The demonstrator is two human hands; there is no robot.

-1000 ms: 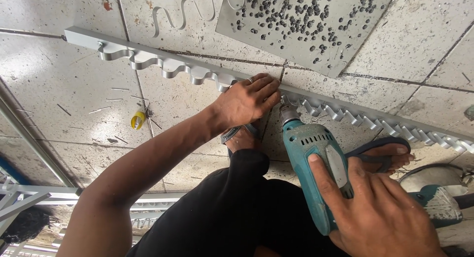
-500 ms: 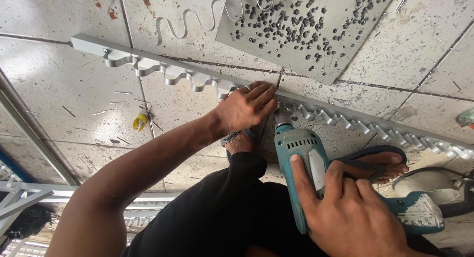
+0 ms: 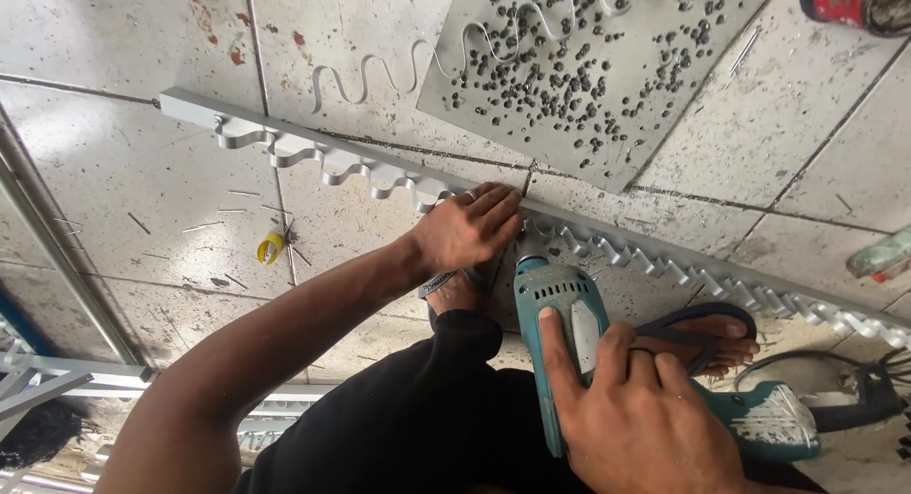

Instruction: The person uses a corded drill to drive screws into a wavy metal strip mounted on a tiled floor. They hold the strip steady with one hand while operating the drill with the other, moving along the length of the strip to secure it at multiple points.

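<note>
My left hand presses down on a long grey metal bar with a wavy strip along it, and its fingertips pinch a thin screw or pin at the bar's edge. My right hand grips a teal electric drill, nose pointed at the bar just right of the left hand. My feet in sandals rest on the floor by the bar.
A grey metal plate scattered with small dark screws lies beyond the bar, with a wavy metal strip beside it. A yellow bit lies on the tiled floor. Metal frames lie at left, a red tool top right.
The view has shifted, so the bar and plate sit lower in frame. My right hand has brought the drill closer to the bar; my left hand stays on the bar.
</note>
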